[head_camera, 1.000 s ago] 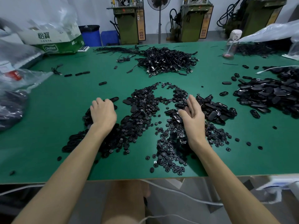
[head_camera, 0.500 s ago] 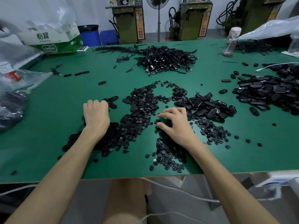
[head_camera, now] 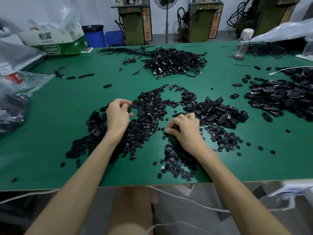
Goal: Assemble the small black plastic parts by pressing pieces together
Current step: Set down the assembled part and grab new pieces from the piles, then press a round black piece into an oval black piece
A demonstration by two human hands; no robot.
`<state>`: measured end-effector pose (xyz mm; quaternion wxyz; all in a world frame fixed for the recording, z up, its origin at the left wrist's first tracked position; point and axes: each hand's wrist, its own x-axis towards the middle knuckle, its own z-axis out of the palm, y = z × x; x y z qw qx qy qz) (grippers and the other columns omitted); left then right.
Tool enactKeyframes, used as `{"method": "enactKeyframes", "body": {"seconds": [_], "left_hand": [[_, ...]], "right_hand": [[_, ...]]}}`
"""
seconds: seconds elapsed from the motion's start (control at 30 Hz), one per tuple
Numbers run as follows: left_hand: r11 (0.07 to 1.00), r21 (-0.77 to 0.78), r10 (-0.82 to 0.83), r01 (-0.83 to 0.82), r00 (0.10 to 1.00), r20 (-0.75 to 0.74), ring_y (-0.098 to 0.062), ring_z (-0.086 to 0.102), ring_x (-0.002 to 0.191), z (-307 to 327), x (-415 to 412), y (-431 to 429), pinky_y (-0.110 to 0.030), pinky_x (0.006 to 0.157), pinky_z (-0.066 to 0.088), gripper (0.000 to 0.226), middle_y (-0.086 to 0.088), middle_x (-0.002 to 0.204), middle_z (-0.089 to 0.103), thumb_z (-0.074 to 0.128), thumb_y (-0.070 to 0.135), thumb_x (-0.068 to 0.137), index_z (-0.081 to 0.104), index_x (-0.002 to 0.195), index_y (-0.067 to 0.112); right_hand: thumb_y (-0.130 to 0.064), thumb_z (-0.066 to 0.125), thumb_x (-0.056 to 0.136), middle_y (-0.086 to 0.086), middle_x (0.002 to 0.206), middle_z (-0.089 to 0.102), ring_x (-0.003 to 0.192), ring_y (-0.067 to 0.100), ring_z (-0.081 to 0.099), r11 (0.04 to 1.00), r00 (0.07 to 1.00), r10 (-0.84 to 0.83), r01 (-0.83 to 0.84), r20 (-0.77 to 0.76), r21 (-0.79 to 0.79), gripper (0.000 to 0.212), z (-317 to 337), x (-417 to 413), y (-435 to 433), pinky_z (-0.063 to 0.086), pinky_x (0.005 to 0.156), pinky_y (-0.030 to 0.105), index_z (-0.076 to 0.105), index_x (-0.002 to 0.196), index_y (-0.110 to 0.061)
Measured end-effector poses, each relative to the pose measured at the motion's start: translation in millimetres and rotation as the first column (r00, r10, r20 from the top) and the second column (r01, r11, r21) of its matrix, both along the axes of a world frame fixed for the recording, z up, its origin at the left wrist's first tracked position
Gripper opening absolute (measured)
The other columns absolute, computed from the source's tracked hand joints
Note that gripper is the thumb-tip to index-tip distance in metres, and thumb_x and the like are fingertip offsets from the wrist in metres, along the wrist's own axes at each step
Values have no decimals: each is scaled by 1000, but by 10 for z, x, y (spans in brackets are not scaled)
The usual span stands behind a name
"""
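A workshop with olive-green machines (head_camera: pixel 133 22) and a standing fan (head_camera: pixel 166 4) along the back wall lies behind a broad green bench (head_camera: pixel 67 116). A spread heap of small round black plastic parts (head_camera: pixel 152 119) covers the middle of the bench, reaching toward the near edge. Glossy black oval plastic shells (head_camera: pixel 220 112) lie along its right side. The hands are apart, both over this heap. The left hand (head_camera: pixel 118 114) is raised slightly above the heap's left side and pinches a small black plastic piece (head_camera: pixel 129 109) between thumb and fingers. The right hand (head_camera: pixel 185 130) is palm down with its fingers curled into the parts near the heap's middle; whether it grips one I cannot tell. A tangled pile of black cords (head_camera: pixel 172 62) sits toward the far edge. A larger pile of black oval covers (head_camera: pixel 279 95) lies at the right edge. A white-and-green cardboard box (head_camera: pixel 55 41) stands at the far left corner, and crumpled clear plastic bags (head_camera: pixel 17 82) lie along the left edge.
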<state>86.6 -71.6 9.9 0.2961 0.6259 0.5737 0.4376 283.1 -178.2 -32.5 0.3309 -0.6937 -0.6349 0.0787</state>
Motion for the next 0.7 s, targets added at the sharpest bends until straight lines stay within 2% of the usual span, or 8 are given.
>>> {"method": "enactKeyframes", "body": {"seconds": [0.1,0.17,0.27,0.37,0.43,0.5,0.6,0.7], "left_hand": [[967,-210,-72,145,943,324,-10,64,75,-21,170,-113,-15,55,51,23,-10,107,68,48,5,107,70,104,12],[934,-257,-120,248,896,428,-11,62,77,-56,280,-196,-16,57,51,26,-9,105,68,48,3,107,72,107,11],[881,-263,-188,393,802,568,-12,66,84,-85,451,-291,-19,68,54,32,-11,108,68,46,-10,103,71,112,7],[853,-229,-245,470,746,619,-16,73,94,-109,584,-377,-22,80,58,34,-18,118,65,47,-15,100,68,119,3],[839,-202,-264,506,701,662,-22,75,98,-128,643,-426,-24,83,59,31,-23,122,63,53,-15,99,66,122,0],[839,-173,-277,516,678,681,-24,76,98,-152,682,-457,-25,83,60,30,-22,118,66,60,-13,96,65,124,-3],[850,-148,-279,506,670,688,-24,77,97,-191,708,-466,-27,85,61,28,-21,114,72,68,-8,94,68,121,-4],[840,-120,-312,529,653,690,-26,76,101,-247,707,-487,-26,87,60,25,-16,112,76,68,-6,94,70,119,-1]], "right_hand": [[-37,69,96,-14,95,56,104,16,34,1000,1000,-9,9,22,-17,19,17,-22,3,17,83,30,70,94,-18],[-32,67,98,-12,94,57,103,17,37,1000,1000,-20,21,-5,3,17,27,-23,-1,20,84,31,67,93,-17],[-24,63,101,-8,95,58,101,19,43,998,995,-52,54,-89,22,12,49,-8,-5,33,89,37,64,94,-15],[-17,62,102,-8,88,58,92,17,48,997,972,-64,72,-225,30,10,74,-7,-18,38,80,35,60,93,-15],[-10,61,102,-4,93,65,91,15,57,993,949,-49,81,-312,91,7,76,0,-43,43,78,33,62,96,-12],[-7,58,103,3,104,69,94,15,64,978,934,-38,108,-355,180,10,80,10,-74,50,83,30,68,102,-9],[-4,56,104,4,103,65,78,9,66,957,925,-30,135,-378,255,18,102,13,-108,51,76,18,73,103,-10],[-1,56,103,7,103,64,81,16,70,956,910,-27,144,-413,256,21,114,31,-114,55,81,25,75,102,-10]]}}
